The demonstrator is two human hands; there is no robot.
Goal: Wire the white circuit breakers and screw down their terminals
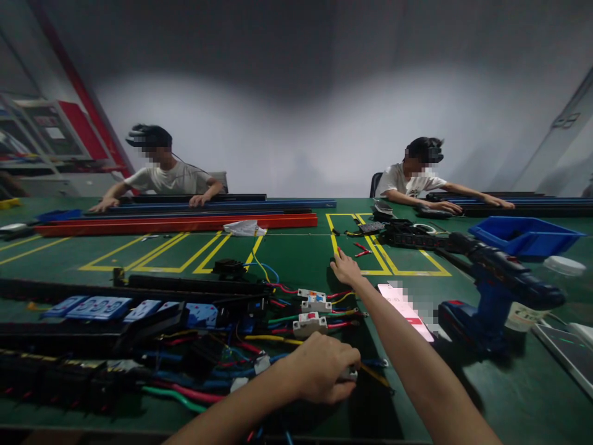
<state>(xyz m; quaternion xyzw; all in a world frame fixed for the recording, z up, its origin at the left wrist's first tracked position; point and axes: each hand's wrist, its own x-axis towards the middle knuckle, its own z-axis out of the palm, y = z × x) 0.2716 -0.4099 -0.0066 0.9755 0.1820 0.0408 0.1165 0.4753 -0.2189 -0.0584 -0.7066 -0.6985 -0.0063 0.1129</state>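
My left hand (324, 369) is closed around a small grey-white block (350, 374), mostly hidden by the fingers. It resembles the circuit breakers lying nearby. Beyond it, a white circuit breaker (309, 324) and another breaker (317, 303) with a blue switch lie on the table, wired with red, green and yellow leads. My right hand (346, 270) reaches forward low over the table, fingers stretched out, with a small red spot at a fingertip that I cannot make out. Red-handled pliers (362, 250) lie just beyond it, apart from the fingers.
Black strip housings with blue socket plates (99, 308) fill the left side. A cordless drill (491, 296), a lit phone (403, 311), a plastic jar (528, 312) and a blue bin (523, 236) stand right. Two people work across the green table beside long red (185, 224) and black profiles.
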